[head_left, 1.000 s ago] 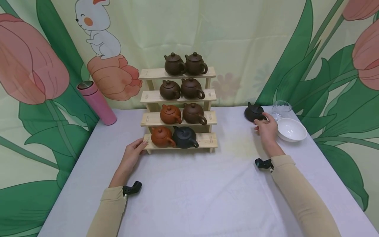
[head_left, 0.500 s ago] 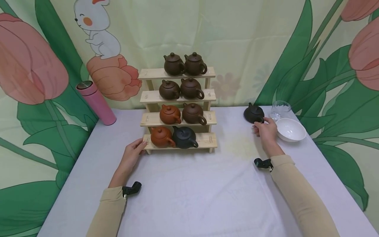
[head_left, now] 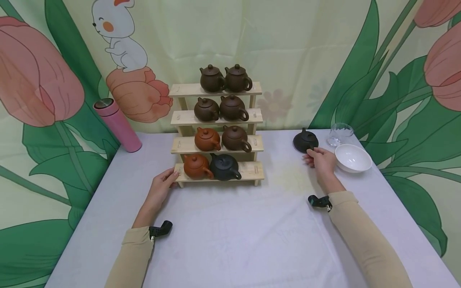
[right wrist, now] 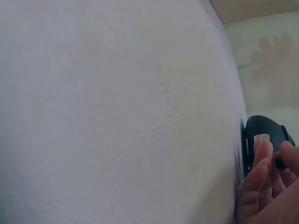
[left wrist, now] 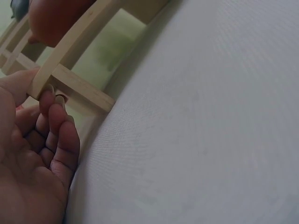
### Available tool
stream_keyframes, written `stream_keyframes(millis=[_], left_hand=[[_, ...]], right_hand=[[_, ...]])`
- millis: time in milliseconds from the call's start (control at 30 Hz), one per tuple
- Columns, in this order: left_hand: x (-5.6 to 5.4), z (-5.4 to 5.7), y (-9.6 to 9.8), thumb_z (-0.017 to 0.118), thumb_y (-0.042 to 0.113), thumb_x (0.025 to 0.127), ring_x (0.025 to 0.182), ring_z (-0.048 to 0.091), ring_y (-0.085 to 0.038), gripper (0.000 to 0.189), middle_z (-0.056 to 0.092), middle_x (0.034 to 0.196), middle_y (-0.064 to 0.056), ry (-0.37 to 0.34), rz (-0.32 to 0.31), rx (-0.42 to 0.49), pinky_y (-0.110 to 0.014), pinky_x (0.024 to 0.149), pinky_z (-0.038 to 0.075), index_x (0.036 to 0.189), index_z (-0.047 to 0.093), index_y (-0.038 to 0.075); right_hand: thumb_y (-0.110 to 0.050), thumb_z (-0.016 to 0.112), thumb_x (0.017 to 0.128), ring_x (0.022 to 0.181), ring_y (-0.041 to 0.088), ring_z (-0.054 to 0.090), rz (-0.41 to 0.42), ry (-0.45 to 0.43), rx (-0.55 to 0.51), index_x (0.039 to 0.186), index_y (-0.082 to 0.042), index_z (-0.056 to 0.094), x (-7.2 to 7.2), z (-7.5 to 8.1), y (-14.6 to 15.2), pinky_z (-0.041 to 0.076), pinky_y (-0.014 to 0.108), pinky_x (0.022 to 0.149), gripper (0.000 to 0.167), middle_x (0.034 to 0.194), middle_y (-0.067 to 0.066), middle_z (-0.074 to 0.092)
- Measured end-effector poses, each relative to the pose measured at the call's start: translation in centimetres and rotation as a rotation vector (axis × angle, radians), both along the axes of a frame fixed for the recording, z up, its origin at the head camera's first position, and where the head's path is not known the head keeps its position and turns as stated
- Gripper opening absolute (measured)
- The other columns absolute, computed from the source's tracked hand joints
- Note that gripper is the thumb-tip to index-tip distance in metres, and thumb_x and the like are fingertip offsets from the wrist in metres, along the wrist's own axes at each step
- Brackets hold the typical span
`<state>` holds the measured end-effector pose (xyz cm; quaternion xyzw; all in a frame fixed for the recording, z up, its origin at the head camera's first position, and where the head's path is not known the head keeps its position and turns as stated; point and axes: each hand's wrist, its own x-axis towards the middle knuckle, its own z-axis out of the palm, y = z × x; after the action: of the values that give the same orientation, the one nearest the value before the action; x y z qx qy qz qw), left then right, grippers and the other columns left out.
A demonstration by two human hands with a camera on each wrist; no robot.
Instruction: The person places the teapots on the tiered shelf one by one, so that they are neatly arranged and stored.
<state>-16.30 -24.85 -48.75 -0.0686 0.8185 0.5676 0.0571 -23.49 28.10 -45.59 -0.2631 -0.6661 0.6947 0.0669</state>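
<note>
In the head view my left hand (head_left: 163,185) pinches the left end of the lowest step of a wooden tiered shelf (head_left: 252,170). The left wrist view shows the thumb above the board (left wrist: 49,70) and curled fingertips under it. On that step sit an orange-brown teapot (head_left: 196,166) and a dark grey teapot (head_left: 224,167). Over at the right, my right hand (head_left: 324,162) pinches the handle of a small black teapot (head_left: 305,140). Its body also shows past the fingers (right wrist: 262,151) in the right wrist view. I cannot tell whether its base touches the cloth.
Dark brown teapots (head_left: 234,108) and another orange-brown one (head_left: 207,139) stand on the upper steps. Beside the right hand are a white bowl (head_left: 353,158) and a clear glass cup (head_left: 338,134). A pink flask (head_left: 119,126) stands at the back left, before a printed curtain.
The black teapot has shifted slightly left and towards me, its handle turning to face me more, and my right hand moved along with it. My left hand stays on the shelf.
</note>
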Motion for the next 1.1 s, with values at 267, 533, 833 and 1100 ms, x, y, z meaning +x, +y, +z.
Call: stream_keyframes(millis=[267, 533, 833, 1100], left_hand=[[0.1, -0.1, -0.1, 0.052, 0.055, 0.098, 0.102, 0.054, -0.010, 0.068, 0.055, 0.142, -0.011, 0.030, -0.004, 0.003, -0.015, 0.081, 0.049, 0.149, 0.045, 0.011], [0.1, -0.1, -0.1, 0.051, 0.056, 0.098, 0.103, 0.054, -0.012, 0.069, 0.054, 0.143, -0.010, 0.027, -0.004, -0.008, -0.015, 0.080, 0.049, 0.150, 0.044, 0.011], [0.1, -0.2, -0.1, 0.052, 0.058, 0.097, 0.106, 0.054, -0.013, 0.070, 0.055, 0.143, -0.007, 0.027, -0.006, -0.005, -0.014, 0.081, 0.049, 0.150, 0.045, 0.013], [0.1, 0.0, 0.0, 0.052, 0.057, 0.098, 0.104, 0.054, -0.013, 0.068, 0.056, 0.142, -0.007, 0.013, 0.001, 0.000, -0.014, 0.079, 0.049, 0.149, 0.045, 0.013]], right_hand=[[-0.013, 0.070, 0.092, 0.055, 0.004, 0.067, 0.010, 0.054, -0.016, 0.133, 0.001, 0.059, 0.8, 0.5, -0.2, 0.047, 0.019, 0.049, 0.045, 0.062, -0.008, 0.071], [-0.018, 0.071, 0.093, 0.063, 0.005, 0.071, 0.147, 0.150, 0.016, 0.122, -0.001, 0.065, 2.2, 2.0, -0.3, 0.050, 0.018, 0.059, 0.034, 0.070, -0.008, 0.075], [-0.022, 0.070, 0.093, 0.065, 0.005, 0.071, 0.267, 0.168, 0.118, 0.118, 0.000, 0.066, 4.0, 3.5, -0.8, 0.051, 0.018, 0.060, 0.033, 0.073, -0.010, 0.075], [-0.024, 0.069, 0.094, 0.067, 0.005, 0.071, 0.383, 0.185, 0.222, 0.120, 0.006, 0.063, 6.3, 4.7, -1.0, 0.053, 0.018, 0.062, 0.040, 0.075, -0.011, 0.075]])
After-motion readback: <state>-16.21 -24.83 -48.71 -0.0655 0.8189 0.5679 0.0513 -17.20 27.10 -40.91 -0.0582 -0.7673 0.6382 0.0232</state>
